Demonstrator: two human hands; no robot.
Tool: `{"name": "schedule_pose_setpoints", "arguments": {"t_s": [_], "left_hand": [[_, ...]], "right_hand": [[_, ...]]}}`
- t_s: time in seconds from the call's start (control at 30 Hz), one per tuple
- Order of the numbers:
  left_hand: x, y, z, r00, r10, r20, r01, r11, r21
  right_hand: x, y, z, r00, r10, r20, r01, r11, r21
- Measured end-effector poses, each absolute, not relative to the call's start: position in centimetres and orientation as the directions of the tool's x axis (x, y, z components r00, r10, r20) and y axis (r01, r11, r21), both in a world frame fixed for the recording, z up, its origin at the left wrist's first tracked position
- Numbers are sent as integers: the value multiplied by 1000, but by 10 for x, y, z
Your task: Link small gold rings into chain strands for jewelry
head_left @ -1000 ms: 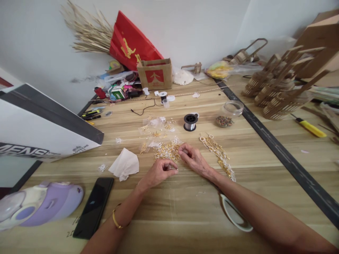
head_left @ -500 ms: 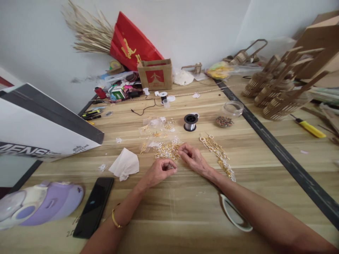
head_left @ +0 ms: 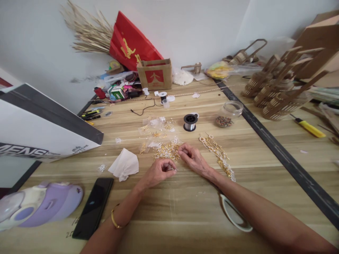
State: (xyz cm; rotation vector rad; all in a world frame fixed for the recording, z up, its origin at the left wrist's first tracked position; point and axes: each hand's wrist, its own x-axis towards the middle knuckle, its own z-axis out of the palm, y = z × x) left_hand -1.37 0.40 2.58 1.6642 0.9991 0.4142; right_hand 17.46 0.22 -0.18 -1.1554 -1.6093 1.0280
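- My left hand (head_left: 158, 171) is narrow, pinching a small strand (head_left: 172, 169) that points rightward, towards my right side.
- The bead pile (head_left: 166, 151) lies on the tabletop (head_left: 190, 211) just beyond my left hand, its right edge beside my right fingertips.
- My right hand (head_left: 194, 160) curls nearly closed; I cannot tell what it holds.

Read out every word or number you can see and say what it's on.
"MENS": white box, next letters blurred.
"OTECHE": white box, start unclear.
"25": table, handwritten.
"1", then a partly hidden digit: table.
Too small or blurred: green box, red bag, paper bag.
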Motion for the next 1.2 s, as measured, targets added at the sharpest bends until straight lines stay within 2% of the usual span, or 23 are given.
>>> {"name": "schedule_pose_setpoints", "arguments": {"t_s": [0.47,0.9,1.03,1.2], "left_hand": [[-13,5,25,593,780,-200,419,-86,904],[-11,0,7,580,794,-183,523,-190,831],[-11,-1,14,571,799,-192,493,-146,858],[-15,-2,33,569,796,-208,525,-156,837]], "right_hand": [[175,2,-4,-182,963,198,249,240,-938],[175,4,-7,-152,961,230,328,268,-906],[175,5,-8,-136,963,234,334,267,-904],[175,5,-10,-143,961,238,361,274,-891]]}}
